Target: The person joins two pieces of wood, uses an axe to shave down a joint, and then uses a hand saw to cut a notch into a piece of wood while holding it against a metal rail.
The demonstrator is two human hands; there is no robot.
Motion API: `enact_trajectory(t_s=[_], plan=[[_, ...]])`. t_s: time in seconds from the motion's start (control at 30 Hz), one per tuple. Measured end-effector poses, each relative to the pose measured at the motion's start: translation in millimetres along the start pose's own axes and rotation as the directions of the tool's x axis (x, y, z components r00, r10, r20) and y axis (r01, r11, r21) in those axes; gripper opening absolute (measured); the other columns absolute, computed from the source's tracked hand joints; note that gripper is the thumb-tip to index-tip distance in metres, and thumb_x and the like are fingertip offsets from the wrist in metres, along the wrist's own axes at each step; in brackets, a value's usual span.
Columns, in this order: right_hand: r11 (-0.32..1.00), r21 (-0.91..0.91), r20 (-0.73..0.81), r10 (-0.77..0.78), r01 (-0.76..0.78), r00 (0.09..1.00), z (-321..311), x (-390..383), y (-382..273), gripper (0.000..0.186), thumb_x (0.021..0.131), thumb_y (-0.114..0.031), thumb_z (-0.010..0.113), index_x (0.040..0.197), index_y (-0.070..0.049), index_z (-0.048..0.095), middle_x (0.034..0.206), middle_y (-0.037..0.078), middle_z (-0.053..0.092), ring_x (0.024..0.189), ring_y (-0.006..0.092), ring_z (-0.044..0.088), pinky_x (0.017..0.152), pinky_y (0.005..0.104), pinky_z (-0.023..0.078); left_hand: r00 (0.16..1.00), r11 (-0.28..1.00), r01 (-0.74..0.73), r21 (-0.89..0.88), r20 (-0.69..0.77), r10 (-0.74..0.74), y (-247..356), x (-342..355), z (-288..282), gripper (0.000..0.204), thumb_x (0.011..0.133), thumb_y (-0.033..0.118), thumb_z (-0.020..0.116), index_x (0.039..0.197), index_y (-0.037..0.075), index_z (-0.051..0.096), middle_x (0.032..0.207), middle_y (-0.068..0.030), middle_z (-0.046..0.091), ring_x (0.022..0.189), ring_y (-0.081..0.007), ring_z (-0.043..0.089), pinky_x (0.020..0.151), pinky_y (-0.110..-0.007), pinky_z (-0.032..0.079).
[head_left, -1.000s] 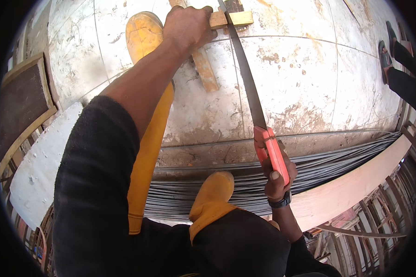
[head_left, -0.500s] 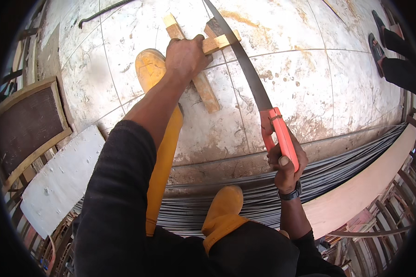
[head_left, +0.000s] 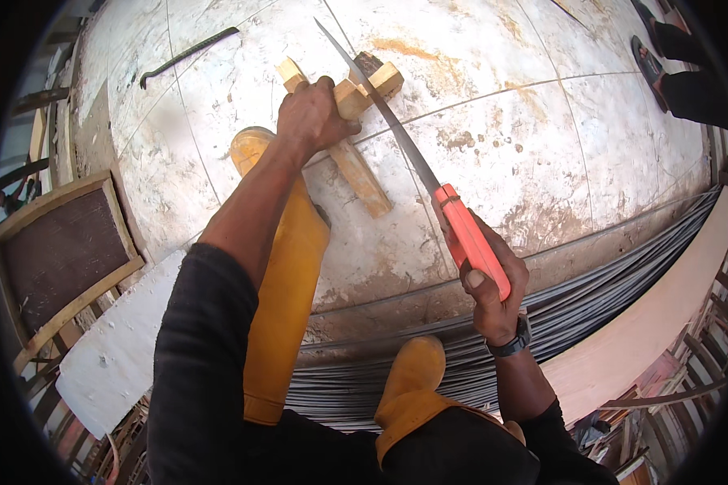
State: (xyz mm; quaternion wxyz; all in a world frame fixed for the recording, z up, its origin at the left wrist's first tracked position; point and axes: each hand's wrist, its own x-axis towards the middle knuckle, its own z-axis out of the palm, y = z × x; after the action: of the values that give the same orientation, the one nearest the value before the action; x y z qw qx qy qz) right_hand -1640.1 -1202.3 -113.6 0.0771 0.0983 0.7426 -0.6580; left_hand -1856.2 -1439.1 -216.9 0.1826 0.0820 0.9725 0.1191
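Note:
My left hand (head_left: 307, 113) is closed on a short pale wood piece (head_left: 388, 79), which lies across a longer batten (head_left: 361, 179) near a dark wood block (head_left: 368, 58) on the floor. A handsaw blade (head_left: 412, 149) crosses the short piece just right of my fingers, its tip beyond it. My right hand (head_left: 495, 295) is wrapped round the saw's red handle (head_left: 473, 242). My yellow boot (head_left: 283, 275) is beside my left arm, its toe left of the batten.
A black bar (head_left: 188, 56) lies at upper left. Another person's sandalled foot (head_left: 651, 77) is at upper right. A bundle of metal rods (head_left: 647, 271) and a plywood strip (head_left: 623, 347) run along the near edge; a framed panel (head_left: 61, 263) and white sheet (head_left: 117, 343) are left.
My right hand has pushed the saw forward, its handle now closer to the wood. The view has shifted, bringing the black bar and blade tip into sight. My left hand keeps its hold.

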Motion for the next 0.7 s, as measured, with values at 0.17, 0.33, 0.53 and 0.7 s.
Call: enact_trajectory(t_s=[0.17, 0.33, 0.53, 0.7], plan=[[0.996, -0.006, 0.029, 0.093, -0.093, 0.995, 79, -7, -82, 0.065, 0.092, -0.035, 0.061, 0.136, 0.011, 0.052, 0.125, 0.022, 0.064, 0.114, 0.0273, 0.062, 0.098, 0.0398, 0.048, 0.999, 0.997, -0.052, -0.059, -0.012, 0.051, -76, -31, -113, 0.061, 0.068, 0.03, 0.085, 0.112, -0.001, 0.055, 0.107, -0.0235, 0.066, 0.105, -0.0373, 0.064, 0.092, -0.044, 0.053], [0.992, -0.083, -0.111, 0.083, -0.092, 0.99, 36, -70, -111, 0.067, 0.094, -0.041, 0.055, 0.14, 0.008, 0.05, 0.135, 0.023, 0.056, 0.123, 0.0306, 0.056, 0.103, 0.0431, 0.044, 0.997, 0.956, -0.074, -0.284, -0.051, 0.063, -3, -73, -100, 0.069, 0.064, 0.033, 0.081, 0.12, 0.003, 0.055, 0.113, -0.0203, 0.062, 0.109, -0.0363, 0.059, 0.091, -0.045, 0.051], [0.995, -0.071, -0.149, 0.058, -0.069, 0.987, 44, -54, -128, 0.057, 0.097, -0.031, 0.053, 0.142, 0.003, 0.049, 0.139, 0.017, 0.053, 0.128, 0.0287, 0.05, 0.109, 0.0409, 0.037, 0.982, 0.978, -0.158, -0.133, -0.122, 0.142, -1, -52, -115, 0.073, 0.063, 0.038, 0.079, 0.12, -0.001, 0.055, 0.107, -0.0153, 0.06, 0.11, -0.0318, 0.056, 0.092, -0.045, 0.045], [0.988, -0.019, -0.081, 0.149, -0.151, 0.985, 12, -73, -136, 0.063, 0.095, -0.036, 0.058, 0.142, 0.004, 0.048, 0.132, 0.015, 0.056, 0.116, 0.0257, 0.055, 0.096, 0.0364, 0.047, 0.99, 0.975, -0.132, -0.179, -0.081, 0.119, 32, -62, -95, 0.067, 0.064, 0.037, 0.079, 0.115, 0.0, 0.055, 0.099, -0.015, 0.064, 0.101, -0.0325, 0.061, 0.093, -0.044, 0.041]])
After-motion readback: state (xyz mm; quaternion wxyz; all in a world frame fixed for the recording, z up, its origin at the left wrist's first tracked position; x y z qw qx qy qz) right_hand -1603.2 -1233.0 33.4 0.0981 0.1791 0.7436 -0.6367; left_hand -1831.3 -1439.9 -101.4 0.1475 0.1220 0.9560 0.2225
